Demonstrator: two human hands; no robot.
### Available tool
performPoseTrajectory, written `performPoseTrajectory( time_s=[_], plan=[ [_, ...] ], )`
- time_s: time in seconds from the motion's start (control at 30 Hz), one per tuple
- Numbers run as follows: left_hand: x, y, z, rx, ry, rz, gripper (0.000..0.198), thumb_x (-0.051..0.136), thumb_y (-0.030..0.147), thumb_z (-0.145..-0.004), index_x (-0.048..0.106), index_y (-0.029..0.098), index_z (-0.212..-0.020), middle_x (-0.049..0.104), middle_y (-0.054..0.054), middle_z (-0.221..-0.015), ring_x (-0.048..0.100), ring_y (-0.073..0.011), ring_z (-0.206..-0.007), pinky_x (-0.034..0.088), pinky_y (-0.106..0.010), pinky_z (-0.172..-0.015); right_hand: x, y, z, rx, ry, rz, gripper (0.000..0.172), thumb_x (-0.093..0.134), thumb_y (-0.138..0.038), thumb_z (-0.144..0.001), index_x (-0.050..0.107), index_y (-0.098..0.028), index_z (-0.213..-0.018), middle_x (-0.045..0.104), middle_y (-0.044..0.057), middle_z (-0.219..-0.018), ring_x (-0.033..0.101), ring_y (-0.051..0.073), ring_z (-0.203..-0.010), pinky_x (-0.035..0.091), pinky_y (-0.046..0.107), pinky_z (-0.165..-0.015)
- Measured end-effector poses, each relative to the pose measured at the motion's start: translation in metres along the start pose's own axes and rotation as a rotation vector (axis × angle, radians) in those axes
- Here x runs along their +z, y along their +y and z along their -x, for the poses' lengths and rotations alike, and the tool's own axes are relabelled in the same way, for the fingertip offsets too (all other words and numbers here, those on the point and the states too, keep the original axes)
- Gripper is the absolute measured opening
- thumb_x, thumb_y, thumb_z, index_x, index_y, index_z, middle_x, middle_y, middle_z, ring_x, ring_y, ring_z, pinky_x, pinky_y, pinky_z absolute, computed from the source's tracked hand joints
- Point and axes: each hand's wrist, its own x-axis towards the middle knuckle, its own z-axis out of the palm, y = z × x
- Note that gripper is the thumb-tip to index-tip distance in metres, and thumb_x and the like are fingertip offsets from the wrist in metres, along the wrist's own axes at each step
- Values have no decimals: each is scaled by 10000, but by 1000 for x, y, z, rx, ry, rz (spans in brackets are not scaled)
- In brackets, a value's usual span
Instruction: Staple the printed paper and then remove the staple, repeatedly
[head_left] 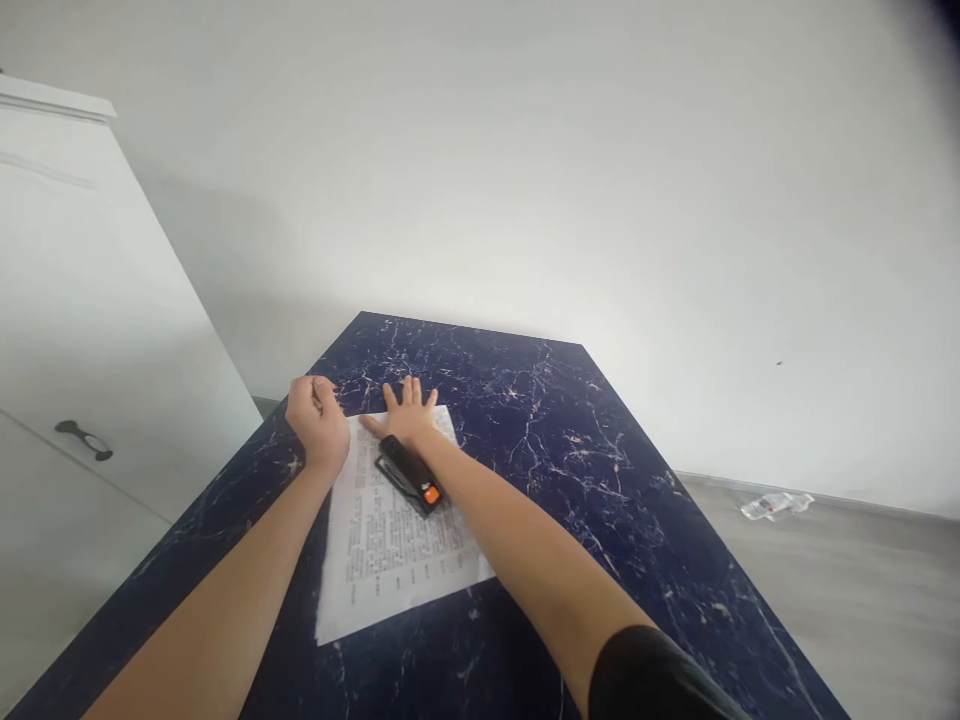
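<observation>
Toward the middle of the dark blue, white-veined worktop (510, 400), the printed paper (367, 590) lay slightly askew, with its text too blurred to read. Whether it was a single sheet or a thin stack could not be told for certain. The right hand (409, 415) was set palm down over its far edge, the fingers fanned wide and their tips reaching past the paper. Laid that way, it probably served to keep the paper flat and stop it sliding.

The left hand (319, 415) was at the far left corner, its fingers curled inward in a loose fist. It was not possible to tell whether anything was tucked inside, or whether the heel of the hand bore on the paper's edge. Placed there, it seemed ready to steady that side.

On the paper, at a slant, lay the black stapler (409, 468), one end just by the right wrist and the end with the orange patch (430, 494) close beside the forearm. No fingers gripped it. Its spot looked chosen for convenience, near both hands, and its weight likely helped hold the paper down.

Well apart, the white cabinet (90, 260) stood to the left and what looked like a clear plastic bottle (776, 505) lay on the floor (810, 590), neither seeming to play any part.
</observation>
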Motion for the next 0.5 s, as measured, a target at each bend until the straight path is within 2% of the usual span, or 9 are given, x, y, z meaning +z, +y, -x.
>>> performPoseTrajectory(
  time_s=[0.1, 0.2, 0.27, 0.37, 0.43, 0.5],
  plan=[
    [-2, 1, -1, 56, 10, -62, 232, 453, 221, -1005, 507, 217, -779, 542, -35, -800, 517, -206, -788, 393, -334, -774, 5, -27, -18, -78, -12, -18, 944, 321, -788, -946, 151, -205, -1669, -24, 199, -1725, -64, 379, -1601, -82, 743, -1176],
    [-4, 0, -3, 53, 1, -85, 234, 432, 207, -1007, 494, 218, -781, 534, -42, -810, 513, -213, -809, 386, -339, -781, 0, -32, -14, -150, 54, -68, 829, 299, -697, -1006, 133, -230, -1670, -30, 126, -1739, -70, 339, -1607, -33, 726, -1203],
    [-5, 1, -4, 43, -1, -82, 235, 424, 203, -1005, 484, 221, -779, 528, -43, -806, 507, -217, -808, 388, -343, -789, -7, -25, -3, -304, 95, -97, 682, 283, -578, -1061, 149, -291, -1664, 13, 35, -1748, -69, 277, -1613, 21, 685, -1235],
    [-7, 8, -3, 40, -27, -65, 249, 422, 230, -1015, 478, 226, -772, 523, -44, -803, 502, -223, -806, 399, -352, -814, -17, -3, 21, -559, 7, -66, 540, 300, -383, -1096, 256, -353, -1633, 187, -16, -1731, 53, 224, -1615, 72, 627, -1262],
    [-8, 16, 0, 46, -95, -39, 271, 411, 263, -1029, 484, 228, -770, 534, -50, -813, 513, -228, -818, 410, -359, -837, -21, 16, 38, -560, -55, -33, 517, 315, -330, -1094, 326, -341, -1611, 268, 7, -1709, 144, 241, -1604, 99, 625, -1261],
    [-6, 25, 4, 78, -233, 16, 294, 407, 300, -1035, 503, 230, -766, 549, -57, -820, 531, -234, -830, 425, -363, -854, -23, 38, 56, -490, -49, -19, 511, 312, -332, -1095, 348, -310, -1605, 284, 34, -1703, 179, 251, -1597, 122, 616, -1262]
  ],
)
